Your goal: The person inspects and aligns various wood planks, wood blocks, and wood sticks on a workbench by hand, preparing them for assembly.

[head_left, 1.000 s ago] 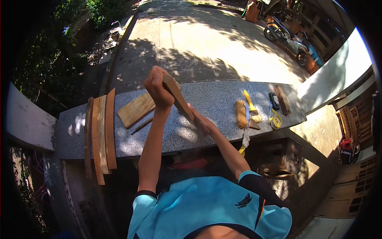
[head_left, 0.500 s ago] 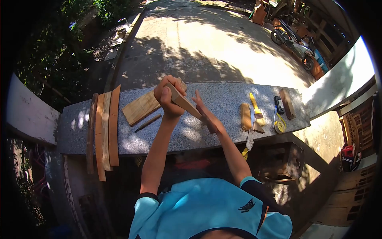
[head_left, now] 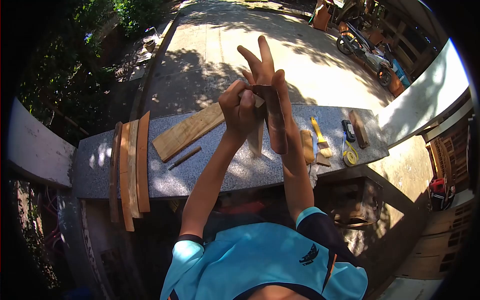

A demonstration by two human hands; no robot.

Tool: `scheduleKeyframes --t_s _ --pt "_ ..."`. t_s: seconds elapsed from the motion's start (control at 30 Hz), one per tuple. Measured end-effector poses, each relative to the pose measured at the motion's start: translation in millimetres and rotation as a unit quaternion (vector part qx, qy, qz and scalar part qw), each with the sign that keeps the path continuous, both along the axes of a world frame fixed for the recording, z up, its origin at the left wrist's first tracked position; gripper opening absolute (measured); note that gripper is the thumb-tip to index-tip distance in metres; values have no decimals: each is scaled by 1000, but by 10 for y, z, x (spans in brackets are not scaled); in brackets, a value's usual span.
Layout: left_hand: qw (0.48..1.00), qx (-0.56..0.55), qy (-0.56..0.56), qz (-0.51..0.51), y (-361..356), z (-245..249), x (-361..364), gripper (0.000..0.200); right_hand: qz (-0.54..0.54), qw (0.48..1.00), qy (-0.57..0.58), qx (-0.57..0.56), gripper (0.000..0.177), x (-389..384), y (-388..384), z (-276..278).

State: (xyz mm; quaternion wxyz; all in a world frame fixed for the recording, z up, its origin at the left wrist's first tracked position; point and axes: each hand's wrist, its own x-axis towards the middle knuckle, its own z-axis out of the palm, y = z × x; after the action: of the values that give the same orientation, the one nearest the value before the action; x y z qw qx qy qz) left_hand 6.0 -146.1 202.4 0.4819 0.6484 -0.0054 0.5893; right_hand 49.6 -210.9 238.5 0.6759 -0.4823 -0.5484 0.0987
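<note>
My left hand (head_left: 239,109) is closed around a tapered piece of wood (head_left: 256,140), held up above the counter. Its pale upper end pokes out past the thumb, and its lower part hangs behind the wrist. Close beside it is my right hand (head_left: 265,70), raised with fingers spread. A curved brown strip that looks like sandpaper (head_left: 276,122) lies along the right palm and wrist, against the wood's side. How the right hand keeps hold of the strip is partly hidden. Behind the left hand, a wide board (head_left: 187,131) rests on the counter.
Several wooden strips (head_left: 133,170) overhang the left of the granite counter (head_left: 220,170). A chisel-like tool (head_left: 185,158) lies near the board. On the right are a wood block (head_left: 306,145), a brush (head_left: 320,136), a tape measure (head_left: 351,156) and a dark block (head_left: 359,129). A motorbike (head_left: 367,55) stands beyond.
Both hands have risen away from me, and the right hand has moved up along the wood with its fingers now spread. The wood has turned from slanting to nearly upright.
</note>
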Motion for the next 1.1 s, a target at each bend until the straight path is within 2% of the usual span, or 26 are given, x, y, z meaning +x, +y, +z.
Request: scheduleKeyframes --t_s 0.03,0.1,0.13,0.2,0.27,0.3,0.33,0.37,0.5,0.57,0.67,0.7,0.73,0.77,0.8,0.83,0.87,0.97,1.0,1.1 --pt "999 27 -8 30 25 -19 22 32 -2 1000 13 9 89 -24 4 -18" --pt "992 83 -22 88 99 -124 74 36 37 990 132 -20 89 -213 -55 -76" --pt "994 76 -17 73 146 -182 66 37 56 979 191 -33 88 -275 -82 -95" --pt "997 63 -11 44 285 -251 24 41 60 974 177 -128 84 -84 -36 -668" --pt "999 31 -12 33 350 -226 -64 43 32 965 110 -237 80 43 -186 -1368" --pt "999 15 -9 27 377 -224 -119 44 24 953 158 -259 80 33 -217 -1431" --pt "998 59 -30 17 418 -268 -123 30 16 938 205 -280 80 29 -233 -1486" --pt "998 57 -27 24 406 -258 -117 31 7 920 251 -299 79 32 -233 -1525" --pt "997 66 -35 23 177 -126 73 34 60 971 172 -153 81 18 -163 -638" --pt "999 39 -11 -2 23 -20 98 31 121 982 147 1 84 125 -61 -215" --pt "999 16 -29 37 25 3 181 29 6 997 59 41 85 181 8 -98" --pt "998 4 -31 54 42 -12 197 30 37 994 99 -26 79 276 -25 -386" --pt "999 -11 -23 44 100 3 162 32 44 978 193 -69 80 151 -21 -607" --pt "999 -26 -21 33 206 -52 131 31 21 979 157 -128 79 271 -79 -1281" --pt "999 -43 -23 25 328 -135 119 29 4 963 184 -199 77 316 -175 -1605" --pt "998 -60 -26 18 385 -173 129 28 -10 940 210 -269 76 358 -272 -1926" --pt "998 -45 -38 18 377 -168 143 28 -19 889 302 -344 75 323 -338 -1966" --pt "999 -30 -9 35 178 -61 211 29 -39 961 162 -220 72 266 -270 -1377" --pt "998 20 -10 60 134 -38 240 27 -3 969 195 -150 70 291 -195 -1073" --pt "999 12 -30 29 -64 25 308 23 87 970 226 33 65 131 -188 -151"
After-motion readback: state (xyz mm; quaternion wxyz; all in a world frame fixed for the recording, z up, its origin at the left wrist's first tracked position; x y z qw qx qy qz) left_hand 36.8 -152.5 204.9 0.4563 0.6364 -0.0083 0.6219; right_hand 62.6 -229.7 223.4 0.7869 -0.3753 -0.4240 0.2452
